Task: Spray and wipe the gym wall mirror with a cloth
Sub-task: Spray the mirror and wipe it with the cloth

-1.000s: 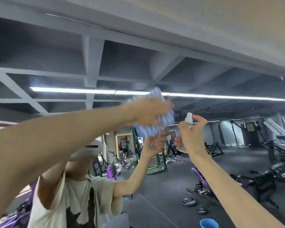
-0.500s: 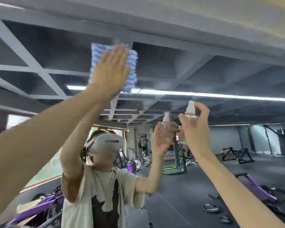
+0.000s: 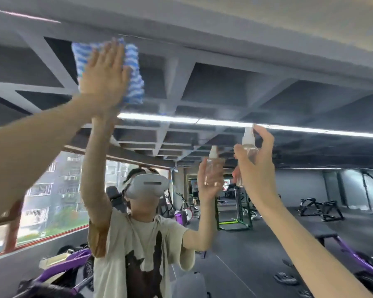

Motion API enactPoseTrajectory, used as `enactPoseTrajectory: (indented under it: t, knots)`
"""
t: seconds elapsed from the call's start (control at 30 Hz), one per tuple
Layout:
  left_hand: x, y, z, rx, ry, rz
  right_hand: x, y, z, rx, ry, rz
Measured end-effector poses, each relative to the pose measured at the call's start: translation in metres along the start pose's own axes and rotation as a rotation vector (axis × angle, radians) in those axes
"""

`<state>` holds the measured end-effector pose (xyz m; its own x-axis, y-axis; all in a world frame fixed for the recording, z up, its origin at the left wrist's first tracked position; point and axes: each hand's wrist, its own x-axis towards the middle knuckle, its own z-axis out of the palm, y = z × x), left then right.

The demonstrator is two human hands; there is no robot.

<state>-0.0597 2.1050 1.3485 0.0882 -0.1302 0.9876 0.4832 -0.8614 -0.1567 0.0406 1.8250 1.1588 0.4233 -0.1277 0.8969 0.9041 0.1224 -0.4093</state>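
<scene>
1. Position of the task items. The mirror (image 3: 224, 93) fills most of the head view, and the person stands close in front of it. The cloth (image 3: 132, 69), striped blue and white, lies flat against the glass high in the upper left area, near the mirror's top edge.

2. Left hand (image 3: 105, 76). The fingers are straight and spread, and the palm presses the cloth onto the glass. The hand does not grip the cloth; pressure alone holds it in place.

3. Right hand (image 3: 256, 168). The fingers are curled round a small clear spray bottle (image 3: 249, 145), held upright near the glass to the right of the cloth and well apart from it. 1 finger is raised beside the white nozzle. Whether it presses the nozzle cannot be told.

4. Reflection. The glass shows the person's reflection (image 3: 142, 233) with both arms raised, the mirrored bottle (image 3: 213, 166), a ceiling light strip (image 3: 181, 120) and gym equipment (image 3: 319, 209) on the floor.

5. Task status (judgement). The wipe phase appears to be under way at the top of the mirror. No droplets, mist or streaks can be made out on the glass, so the share already sprayed or wiped cannot be determined. The centre and lower areas probably remain to be treated, with the bottle held ready for a further spray.
</scene>
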Motion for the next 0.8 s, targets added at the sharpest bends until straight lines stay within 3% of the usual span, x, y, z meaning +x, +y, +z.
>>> enactPoseTrajectory:
  t: [0.07, 0.1, 0.2, 0.23, 0.27, 0.4, 0.47, 0.7, 0.73, 0.8]
  knots:
    - [-0.004, -0.014, -0.006, 0.0, -0.012, -0.004, -0.007, -0.01, 0.018, -0.012, -0.012, -0.001]
    - [-0.019, -0.009, -0.005, 0.037, -0.005, 0.137, -0.011, -0.016, 0.031, -0.005, -0.023, 0.003]
    - [-0.111, 0.012, 0.004, 0.064, -0.134, 0.851, -0.025, -0.039, 0.074, -0.039, -0.084, -0.009]
    - [-0.132, 0.002, 0.001, 0.073, -0.165, 0.995, -0.031, -0.047, 0.089, -0.066, -0.108, -0.014]
    - [-0.138, -0.018, -0.004, 0.064, -0.161, 1.007, -0.038, -0.054, 0.103, -0.094, -0.143, -0.016]
    - [-0.104, -0.131, -0.023, -0.028, 0.023, 0.33, -0.074, -0.075, 0.154, -0.209, -0.289, -0.075]
    - [-0.101, -0.176, -0.029, -0.05, -0.036, 0.173, -0.09, -0.081, 0.178, -0.235, -0.285, -0.077]
    - [-0.085, -0.167, -0.025, -0.113, -0.026, 0.001, -0.108, -0.11, 0.201, -0.182, -0.167, -0.03]
    - [-0.087, -0.158, -0.025, -0.108, -0.026, 0.07, -0.106, -0.113, 0.198, -0.178, -0.152, -0.011]
    - [-0.118, -0.128, -0.018, -0.085, -0.053, 0.469, -0.101, -0.115, 0.189, -0.174, -0.126, 0.04]
